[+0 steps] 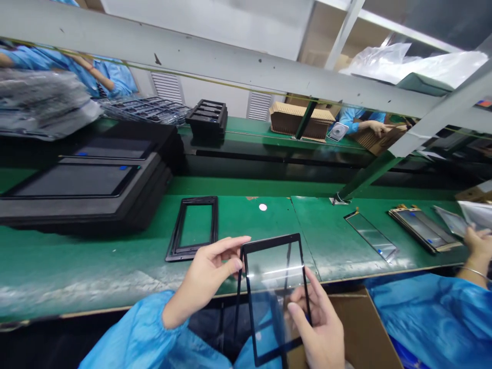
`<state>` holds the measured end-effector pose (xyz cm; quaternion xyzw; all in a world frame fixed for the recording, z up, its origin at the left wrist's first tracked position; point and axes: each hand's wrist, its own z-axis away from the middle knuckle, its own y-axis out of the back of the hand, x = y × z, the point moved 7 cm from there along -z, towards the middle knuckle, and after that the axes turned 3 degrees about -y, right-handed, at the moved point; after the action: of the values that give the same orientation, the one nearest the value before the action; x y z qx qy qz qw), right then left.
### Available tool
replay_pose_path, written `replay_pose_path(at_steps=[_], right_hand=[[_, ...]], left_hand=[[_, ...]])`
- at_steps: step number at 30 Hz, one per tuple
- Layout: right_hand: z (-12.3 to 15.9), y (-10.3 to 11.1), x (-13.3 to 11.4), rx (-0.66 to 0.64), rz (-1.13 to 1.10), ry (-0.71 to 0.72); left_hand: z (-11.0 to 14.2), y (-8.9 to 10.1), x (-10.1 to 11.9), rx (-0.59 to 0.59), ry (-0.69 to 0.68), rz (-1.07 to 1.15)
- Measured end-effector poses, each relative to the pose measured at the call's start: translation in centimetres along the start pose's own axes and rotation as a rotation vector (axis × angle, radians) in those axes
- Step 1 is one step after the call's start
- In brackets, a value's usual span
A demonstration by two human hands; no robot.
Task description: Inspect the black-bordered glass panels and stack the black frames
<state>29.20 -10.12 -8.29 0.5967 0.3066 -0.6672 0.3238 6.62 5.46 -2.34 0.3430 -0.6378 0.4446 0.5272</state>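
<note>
A clear glass panel with a black border (274,292) is held upright over my lap, near the front edge of the green bench (96,256). My left hand (209,269) pinches the panel's upper left corner between thumb and fingers. Lower down, my right hand (317,325) grips its right edge, thumb on the glass. Just beyond my left hand, a black rectangular frame (194,226) lies flat on the bench.
Stacked black trays with screens (84,187) fill the left of the bench. Film strips (371,236) and panels (423,228) lie at right, where a co-worker's hand (478,246) works. A brown carton (357,328) stands by my right knee. Conveyor and cardboard boxes (295,120) run behind.
</note>
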Motion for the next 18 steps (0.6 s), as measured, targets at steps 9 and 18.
replay_pose_path(at_steps=[9,18], right_hand=[[0.5,-1.7,0.8,-0.022,-0.066,-0.084],[0.6,-1.9,1.2,-0.031,-0.028,-0.135]], left_hand=[[0.3,0.1,-2.3,0.035,0.124,0.188],[0.5,0.2,-3.6,0.047,0.172,0.265]])
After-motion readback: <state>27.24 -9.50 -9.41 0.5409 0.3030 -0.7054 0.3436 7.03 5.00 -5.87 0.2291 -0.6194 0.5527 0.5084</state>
